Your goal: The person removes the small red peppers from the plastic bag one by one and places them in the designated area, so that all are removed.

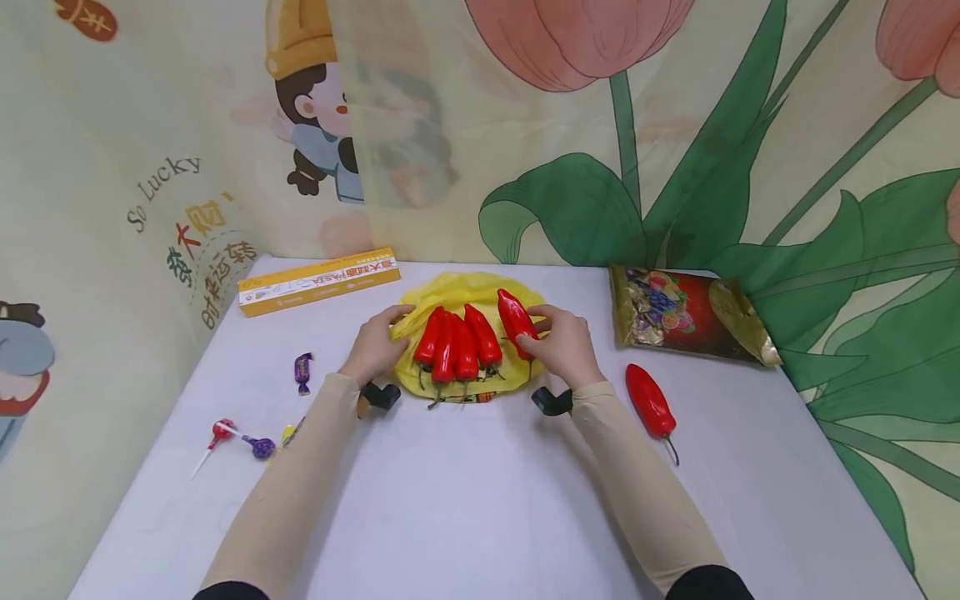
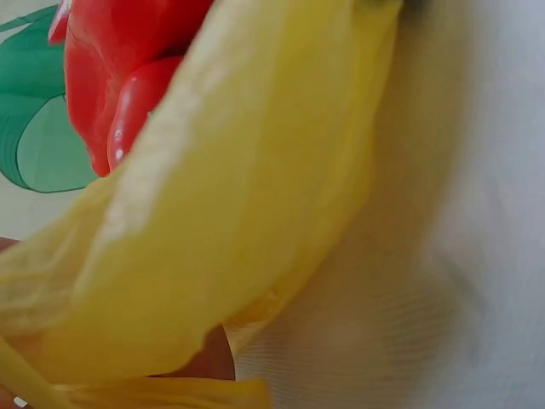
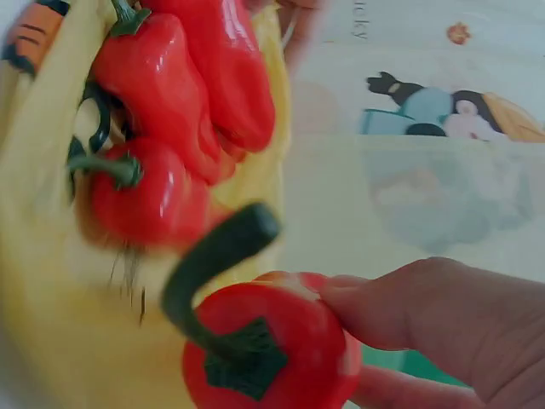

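Several red peppers (image 1: 444, 350) lie side by side on a yellow plastic bag (image 1: 465, 287) with a printed picture on it. My left hand (image 1: 377, 344) grips the bag's left edge; in the left wrist view the yellow plastic (image 2: 247, 196) covers much of the fingers. Over the bag's right side, my right hand (image 1: 564, 342) holds another red pepper (image 1: 513, 312) between thumb and fingers. Its curved green stem (image 3: 196, 281) points toward the camera in the right wrist view, apart from the grouped peppers (image 3: 162, 77).
One more red pepper (image 1: 648, 398) lies right of my right forearm. Behind it is a red and gold packet (image 1: 682, 312). An orange pasta box (image 1: 318, 282) sits at the back left, with a purple wrapped candy (image 1: 302, 372) and lollipops (image 1: 262, 448) nearer. A printed cloth hangs behind the table.
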The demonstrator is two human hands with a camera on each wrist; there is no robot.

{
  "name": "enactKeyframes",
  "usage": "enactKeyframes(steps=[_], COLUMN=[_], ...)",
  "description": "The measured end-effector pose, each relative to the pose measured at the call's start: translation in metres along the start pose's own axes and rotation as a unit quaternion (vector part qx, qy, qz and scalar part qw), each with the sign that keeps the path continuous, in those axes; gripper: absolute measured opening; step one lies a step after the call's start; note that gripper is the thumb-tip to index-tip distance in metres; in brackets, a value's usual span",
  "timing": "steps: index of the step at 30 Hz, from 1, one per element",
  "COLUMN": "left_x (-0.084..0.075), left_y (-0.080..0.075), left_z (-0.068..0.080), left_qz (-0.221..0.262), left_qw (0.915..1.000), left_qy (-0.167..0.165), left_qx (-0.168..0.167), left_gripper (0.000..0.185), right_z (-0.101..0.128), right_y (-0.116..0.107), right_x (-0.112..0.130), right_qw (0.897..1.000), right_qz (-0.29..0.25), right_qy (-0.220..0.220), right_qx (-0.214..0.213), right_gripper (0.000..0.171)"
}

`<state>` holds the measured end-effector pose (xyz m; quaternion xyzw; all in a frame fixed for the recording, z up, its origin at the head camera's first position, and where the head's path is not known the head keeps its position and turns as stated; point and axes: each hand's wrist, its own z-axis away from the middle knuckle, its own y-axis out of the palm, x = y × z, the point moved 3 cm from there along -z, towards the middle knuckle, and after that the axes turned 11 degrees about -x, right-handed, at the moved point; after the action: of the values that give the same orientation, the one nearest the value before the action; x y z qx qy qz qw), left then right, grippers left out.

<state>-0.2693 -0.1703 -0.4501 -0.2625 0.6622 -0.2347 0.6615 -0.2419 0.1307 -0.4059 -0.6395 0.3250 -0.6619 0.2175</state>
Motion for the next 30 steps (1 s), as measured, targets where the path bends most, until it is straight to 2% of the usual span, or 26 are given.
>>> enactKeyframes(steps=[4, 10, 16, 20, 23, 27, 30], left_x=[0.003, 0.004, 0.006, 0.007, 0.004, 0.001, 0.0], left_y=[-0.007, -0.012, -0.013, -0.012, -0.008, -0.003, 0.002], left_z=[0.001, 0.003, 0.003, 0.003, 0.002, 0.002, 0.003], left_qz=[-0.003, 0.0, -0.003, 0.002, 0.008, 0.017, 0.018], left_qw=[1.0, 1.0, 1.0, 1.0, 0.9999, 0.9996, 0.9994], left_qy=[0.001, 0.001, 0.002, -0.001, -0.011, -0.024, -0.029], left_qx=[-0.007, -0.005, 0.0, -0.001, 0.001, 0.002, 0.003], left_gripper=[0.059, 0.061, 0.061, 0.061, 0.061, 0.061, 0.061], right_z=[0.008, 0.027, 0.049, 0.059, 0.063, 0.065, 0.062], right_y=[-0.019, -0.046, -0.059, -0.06, -0.063, -0.069, -0.069], right_x=[-0.016, -0.058, -0.09, -0.098, -0.099, -0.096, -0.088], right_qw=[1.0, 0.997, 0.992, 0.989, 0.988, 0.985, 0.985], right_qz=[0.017, 0.077, 0.121, 0.132, 0.143, 0.155, 0.143], right_qy=[0.006, 0.024, 0.041, 0.057, 0.055, 0.03, 0.003], right_qx=[0.0, -0.019, -0.019, -0.015, -0.03, -0.071, -0.091], right_gripper=[0.061, 0.063, 0.064, 0.067, 0.068, 0.062, 0.056])
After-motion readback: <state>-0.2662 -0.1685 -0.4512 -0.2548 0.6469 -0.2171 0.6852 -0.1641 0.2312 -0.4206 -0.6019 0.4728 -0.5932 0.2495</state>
